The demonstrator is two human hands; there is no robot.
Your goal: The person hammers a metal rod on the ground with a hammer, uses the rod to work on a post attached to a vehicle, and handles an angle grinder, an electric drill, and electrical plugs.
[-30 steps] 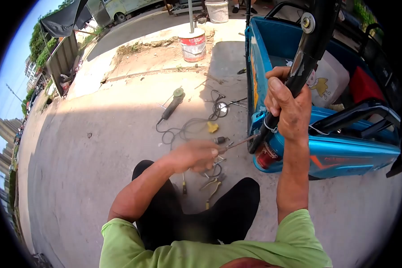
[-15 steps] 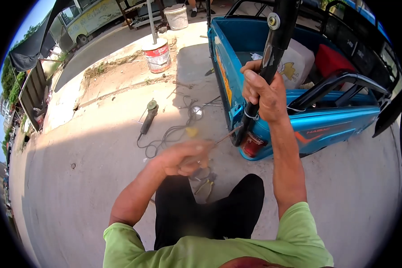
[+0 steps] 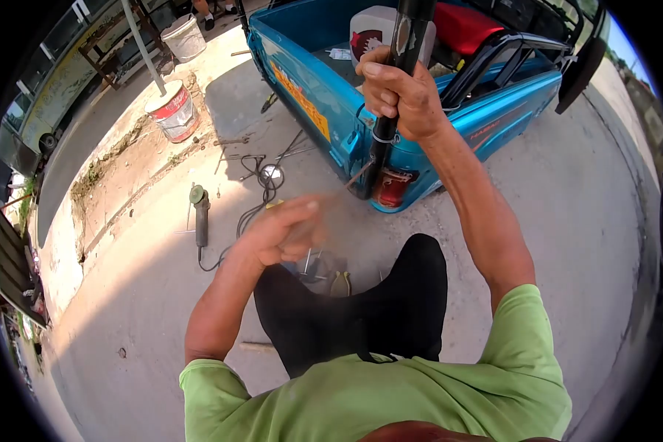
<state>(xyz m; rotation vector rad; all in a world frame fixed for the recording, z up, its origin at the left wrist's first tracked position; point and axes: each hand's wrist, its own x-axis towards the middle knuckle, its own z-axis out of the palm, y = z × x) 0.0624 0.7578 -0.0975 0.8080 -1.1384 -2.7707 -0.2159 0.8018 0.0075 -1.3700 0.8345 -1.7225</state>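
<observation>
My right hand (image 3: 405,92) is wrapped round a black metal tube (image 3: 384,132) at the corner of a blue cargo bed (image 3: 324,96). A loop of wire circles the tube just below that hand. My left hand (image 3: 283,228), blurred by motion, has its fingers curled, with the index finger pointing towards the tube. From it a thin brownish rod (image 3: 357,175) reaches to the lower part of the tube; the gripped end is smeared. Pliers with yellowish handles (image 3: 340,283) lie on the ground between my knees, beside other partly hidden tools.
An angle grinder (image 3: 201,215) lies on the concrete at left, near a looped black cable (image 3: 252,210). Behind stand a red-and-white bucket (image 3: 175,114) holding a pole and a white bucket (image 3: 184,38). A whitish jug (image 3: 368,28) and a red item (image 3: 464,28) sit in the cargo bed.
The view has swung, so the cargo bed and buckets appear farther left and higher. My right hand still grips the tube; my left hand stays below the rod, still blurred.
</observation>
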